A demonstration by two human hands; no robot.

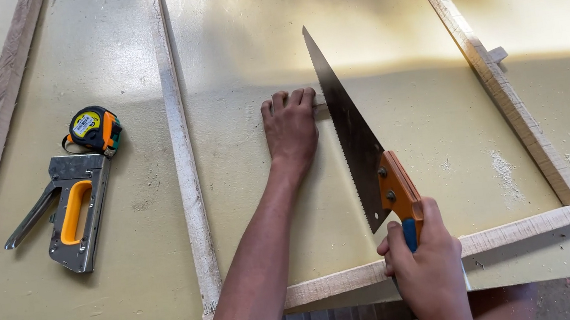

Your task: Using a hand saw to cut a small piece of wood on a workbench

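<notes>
Right hand (pixel 428 273) clenches the orange-handled steel handsaw (pixel 356 143); left hand (pixel 290 128), released flat, presses a thin pale wooden strip (pixel 320 102) beside the blade.

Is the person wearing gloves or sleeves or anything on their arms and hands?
No. Both hands are bare: the left hand and the right hand have no gloves, rings or watch that show. The left forearm is bare too, with no sleeve in view. Only the right wrist shows, also uncovered.
</notes>
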